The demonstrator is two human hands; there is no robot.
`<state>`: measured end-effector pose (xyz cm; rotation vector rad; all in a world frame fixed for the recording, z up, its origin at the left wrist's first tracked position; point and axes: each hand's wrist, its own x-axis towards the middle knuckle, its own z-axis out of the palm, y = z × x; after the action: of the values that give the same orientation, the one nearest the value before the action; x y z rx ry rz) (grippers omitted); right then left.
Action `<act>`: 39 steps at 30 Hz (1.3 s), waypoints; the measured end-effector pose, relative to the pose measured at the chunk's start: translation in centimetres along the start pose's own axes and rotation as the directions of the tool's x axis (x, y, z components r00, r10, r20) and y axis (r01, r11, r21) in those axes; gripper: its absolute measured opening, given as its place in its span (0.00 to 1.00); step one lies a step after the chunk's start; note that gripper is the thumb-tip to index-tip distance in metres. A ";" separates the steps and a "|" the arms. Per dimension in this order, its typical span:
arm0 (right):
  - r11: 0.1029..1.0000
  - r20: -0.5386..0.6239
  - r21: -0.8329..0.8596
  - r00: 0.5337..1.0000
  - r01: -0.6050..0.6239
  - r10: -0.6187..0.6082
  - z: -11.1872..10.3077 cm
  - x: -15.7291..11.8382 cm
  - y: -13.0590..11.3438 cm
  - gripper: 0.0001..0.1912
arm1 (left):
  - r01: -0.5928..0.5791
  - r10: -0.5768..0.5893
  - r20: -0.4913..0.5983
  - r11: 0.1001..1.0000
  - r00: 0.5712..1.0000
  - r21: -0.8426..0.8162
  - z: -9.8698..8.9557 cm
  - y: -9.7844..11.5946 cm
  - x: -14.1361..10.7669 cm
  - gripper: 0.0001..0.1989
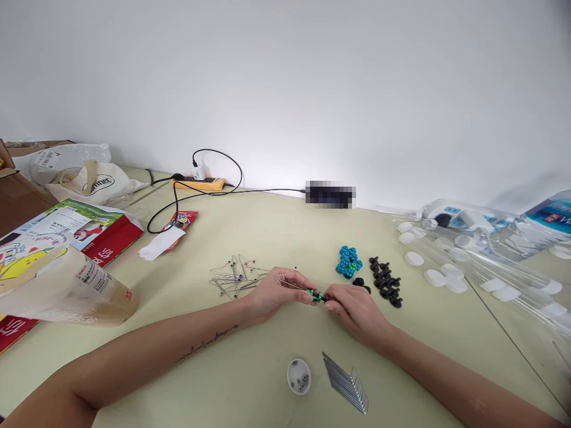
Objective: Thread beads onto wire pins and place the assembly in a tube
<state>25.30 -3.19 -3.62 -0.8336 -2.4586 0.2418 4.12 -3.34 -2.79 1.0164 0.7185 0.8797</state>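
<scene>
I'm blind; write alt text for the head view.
Bare left hand and right hand hold a small, shiny green-and-black part above a pale green table, near shiny blue parts, bent silver rods and a round white cup.

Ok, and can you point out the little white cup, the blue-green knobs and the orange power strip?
White cup [293, 379]: head view, its inner wall.
Blue-green knobs [345, 260]: head view, upper part of the cluster.
Orange power strip [200, 186]: head view, its front side.
</scene>
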 end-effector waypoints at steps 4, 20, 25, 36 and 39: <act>0.999 -0.027 0.019 0.999 -0.025 0.026 0.3 -0.1 0.2 0.10 | -0.014 0.014 -0.012 1.000 1.000 -0.017 -0.1 0.0 0.1 0.12; 0.999 -0.016 0.018 0.999 -0.027 0.027 0.1 0.0 0.1 0.12 | -0.015 0.015 0.001 1.000 1.000 -0.026 -0.2 -0.1 0.1 0.11; 0.999 -0.060 0.053 0.998 -0.010 0.013 0.3 -0.2 0.3 0.06 | -0.035 0.035 0.001 0.999 0.999 -0.020 -0.2 -0.2 0.1 0.10; 0.999 0.000 0.006 0.999 -0.032 0.032 0.2 0.0 0.2 0.12 | -0.031 0.031 0.002 0.999 1.000 -0.017 -0.4 -0.3 0.2 0.11; 0.999 -0.024 0.018 0.999 -0.031 0.032 0.4 -0.1 0.4 0.09 | -0.039 0.038 -0.003 0.999 0.999 -0.017 -0.4 -0.4 0.2 0.11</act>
<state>25.34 -2.98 -4.12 -0.8636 -2.4194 0.2626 3.98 -3.07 -3.32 1.0169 0.6943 0.9192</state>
